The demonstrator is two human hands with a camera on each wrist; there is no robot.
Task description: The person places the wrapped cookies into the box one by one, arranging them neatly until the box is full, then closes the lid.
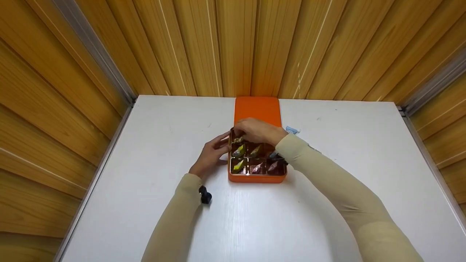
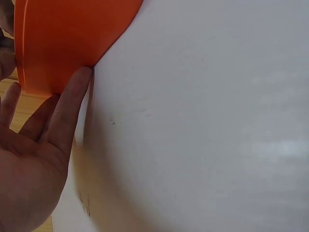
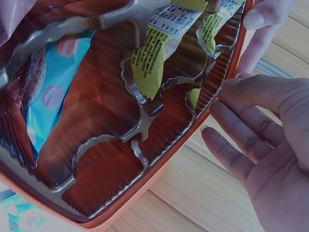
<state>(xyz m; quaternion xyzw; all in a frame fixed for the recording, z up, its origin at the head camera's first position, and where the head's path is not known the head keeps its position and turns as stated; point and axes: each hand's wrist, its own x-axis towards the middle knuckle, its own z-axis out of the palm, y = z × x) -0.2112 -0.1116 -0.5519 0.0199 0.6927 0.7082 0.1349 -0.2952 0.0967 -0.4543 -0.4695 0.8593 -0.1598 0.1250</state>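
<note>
An orange box (image 1: 257, 178) holds a divided brown tray (image 3: 141, 126) of small wrapped packets. Yellow packets (image 1: 239, 166) fill the left compartments, pink packets (image 1: 257, 168) lie in the front row, and a blue packet (image 3: 53, 92) rests farther right. My left hand (image 1: 210, 157) touches the box's left side with extended fingers, seen along the orange wall in the left wrist view (image 2: 43, 159). Over the back left compartment is my right hand (image 1: 256, 130). Its loosely bent fingers (image 3: 236, 128) meet the rim in the right wrist view, with nothing visible in them.
An orange lid (image 1: 257, 109) lies behind the box, towards the wood-panelled wall (image 1: 236, 47). On the white table (image 1: 174, 120), a light blue packet (image 1: 292, 130) sits to the right of the box. A black wrist device (image 1: 205, 196) is on my left sleeve.
</note>
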